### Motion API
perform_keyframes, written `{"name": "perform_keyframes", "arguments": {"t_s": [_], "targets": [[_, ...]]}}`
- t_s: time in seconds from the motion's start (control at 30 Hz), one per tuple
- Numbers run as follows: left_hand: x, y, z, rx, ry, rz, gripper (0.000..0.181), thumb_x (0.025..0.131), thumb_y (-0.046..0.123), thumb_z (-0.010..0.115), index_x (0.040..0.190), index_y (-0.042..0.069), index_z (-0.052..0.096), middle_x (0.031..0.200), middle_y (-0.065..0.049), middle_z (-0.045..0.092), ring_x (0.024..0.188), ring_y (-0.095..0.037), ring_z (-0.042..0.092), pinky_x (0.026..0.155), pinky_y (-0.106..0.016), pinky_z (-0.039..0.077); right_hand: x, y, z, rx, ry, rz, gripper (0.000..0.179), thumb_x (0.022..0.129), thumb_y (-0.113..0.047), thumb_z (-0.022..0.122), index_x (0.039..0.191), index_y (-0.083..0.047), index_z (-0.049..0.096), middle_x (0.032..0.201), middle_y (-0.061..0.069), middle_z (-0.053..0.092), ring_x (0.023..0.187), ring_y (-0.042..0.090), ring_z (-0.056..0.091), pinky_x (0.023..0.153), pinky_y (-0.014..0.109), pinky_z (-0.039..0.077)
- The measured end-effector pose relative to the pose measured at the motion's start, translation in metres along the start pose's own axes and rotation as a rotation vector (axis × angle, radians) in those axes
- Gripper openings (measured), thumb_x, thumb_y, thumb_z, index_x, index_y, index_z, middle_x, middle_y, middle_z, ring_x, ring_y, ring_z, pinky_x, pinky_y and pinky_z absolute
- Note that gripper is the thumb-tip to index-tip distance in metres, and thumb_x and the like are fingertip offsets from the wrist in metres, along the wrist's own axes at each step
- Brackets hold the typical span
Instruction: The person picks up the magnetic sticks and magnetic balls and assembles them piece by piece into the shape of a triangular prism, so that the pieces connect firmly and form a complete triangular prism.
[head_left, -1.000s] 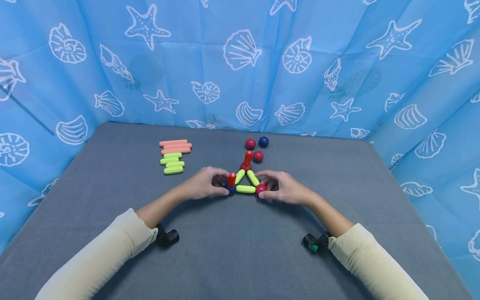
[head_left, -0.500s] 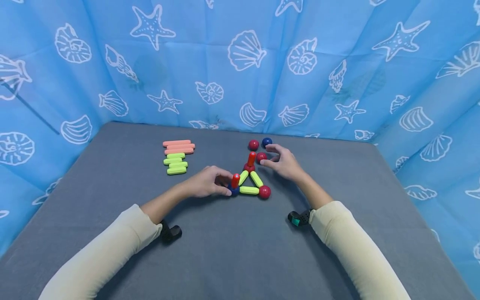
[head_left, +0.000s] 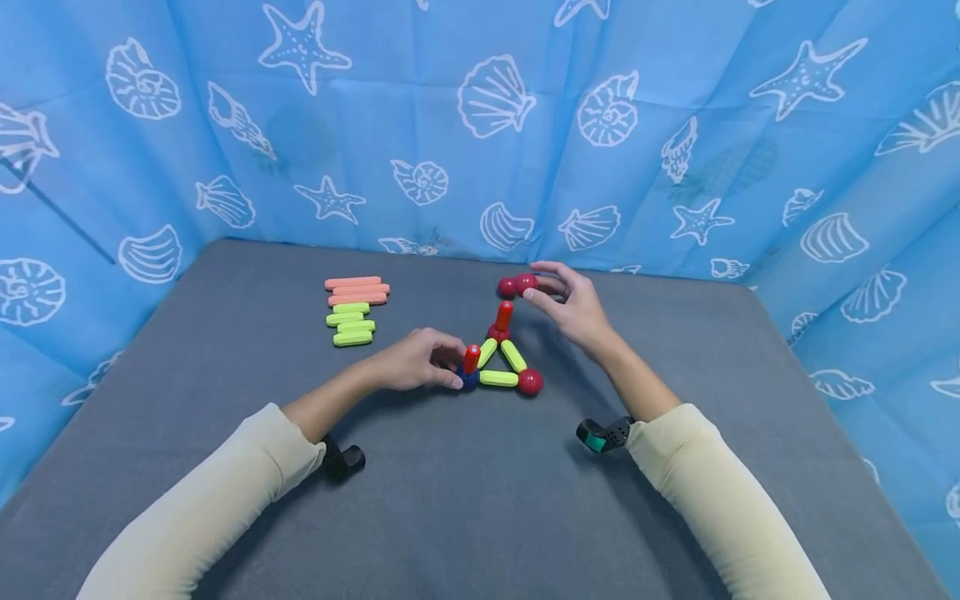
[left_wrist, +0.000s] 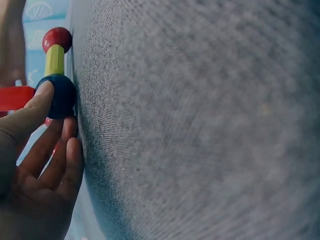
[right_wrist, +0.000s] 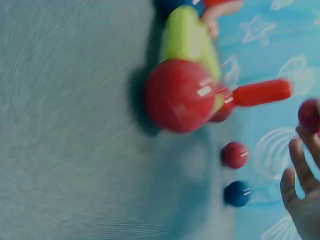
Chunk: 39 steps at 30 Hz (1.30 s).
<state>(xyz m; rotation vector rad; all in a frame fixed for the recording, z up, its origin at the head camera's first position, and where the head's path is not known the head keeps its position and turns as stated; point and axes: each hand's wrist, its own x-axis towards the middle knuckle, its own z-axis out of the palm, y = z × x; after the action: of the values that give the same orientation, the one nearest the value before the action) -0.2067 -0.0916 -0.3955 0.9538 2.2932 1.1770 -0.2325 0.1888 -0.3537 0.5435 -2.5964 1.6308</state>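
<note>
My left hand [head_left: 420,361] pinches a dark blue ball [left_wrist: 62,97] at the left corner of a flat triangle; its thumb lies on the ball. Yellow-green rods [head_left: 498,379] form the triangle's sides. Its right corner is a red ball [head_left: 530,382], its back corner another red ball [head_left: 498,333]. An upright red rod [head_left: 472,359] stands on the blue ball, and a second red rod [head_left: 504,316] on the back corner. Behind the triangle, my right hand [head_left: 573,304] holds a loose red ball [right_wrist: 310,116] between thumb and fingers, raised off the table.
Another loose red ball [right_wrist: 235,155] and a dark blue ball [right_wrist: 237,194] lie at the back; the held ball mostly hides the blue one in the head view. Left of the triangle lie salmon rods [head_left: 356,290] and several yellow-green rods [head_left: 352,325]. A patterned blue curtain [head_left: 420,125] borders the table.
My right hand left the triangle's right corner, reached back to the nearest loose red ball, and picked it up. The left hand stays at the blue ball.
</note>
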Motion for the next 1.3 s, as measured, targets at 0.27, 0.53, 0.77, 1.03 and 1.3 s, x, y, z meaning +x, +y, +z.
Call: {"name": "perform_keyframes", "arguments": {"t_s": [0.27,0.53,0.77,1.03,1.3], "targets": [[0.0,0.001,-0.001,-0.001,-0.008,0.006,0.032,0.089,0.015,0.076,0.119,0.009,0.067,0.112,-0.002,0.069,0.101,-0.018,0.062,0.094,-0.035,0.051,-0.005,-0.014,0.003,-0.046,-0.141,-0.122,0.048,0.094,-0.008,0.069,0.138,0.0,0.053,0.131,0.016,0.063,0.119,0.029,0.059,0.085,0.039,0.051],[0.0,0.002,0.0,-0.015,-0.006,0.008,0.028,0.089,0.012,0.076,0.115,0.008,0.067,0.114,-0.005,0.069,0.104,-0.019,0.062,0.098,-0.036,0.05,-0.003,-0.013,-0.001,-0.018,-0.135,-0.12,0.048,0.094,-0.01,0.068,0.138,-0.004,0.053,0.133,0.015,0.062,0.119,0.029,0.058,0.088,0.042,0.05],[0.0,0.002,0.0,-0.001,-0.004,-0.004,0.029,0.088,0.013,0.077,0.115,0.009,0.067,0.112,-0.004,0.069,0.101,-0.019,0.062,0.095,-0.035,0.051,0.012,0.006,-0.016,-0.033,0.019,-0.024,0.045,0.097,-0.02,0.066,0.137,-0.001,0.054,0.134,0.021,0.059,0.124,0.029,0.055,0.096,0.044,0.047],[0.002,0.002,0.0,-0.002,-0.01,0.0,0.025,0.089,0.012,0.076,0.112,0.009,0.068,0.111,-0.003,0.069,0.101,-0.017,0.062,0.097,-0.036,0.05,0.027,0.029,-0.021,-0.094,0.063,0.092,0.051,0.097,-0.015,0.065,0.142,0.002,0.047,0.142,0.023,0.052,0.129,0.039,0.05,0.104,0.052,0.043],[0.001,0.0,-0.001,0.001,-0.011,0.018,0.026,0.089,0.014,0.076,0.113,0.009,0.068,0.111,-0.003,0.069,0.1,-0.017,0.062,0.096,-0.036,0.05,0.04,0.048,-0.014,-0.264,0.004,0.179,0.058,0.099,-0.018,0.063,0.149,0.001,0.04,0.151,0.023,0.041,0.138,0.041,0.04,0.112,0.053,0.033]]}}
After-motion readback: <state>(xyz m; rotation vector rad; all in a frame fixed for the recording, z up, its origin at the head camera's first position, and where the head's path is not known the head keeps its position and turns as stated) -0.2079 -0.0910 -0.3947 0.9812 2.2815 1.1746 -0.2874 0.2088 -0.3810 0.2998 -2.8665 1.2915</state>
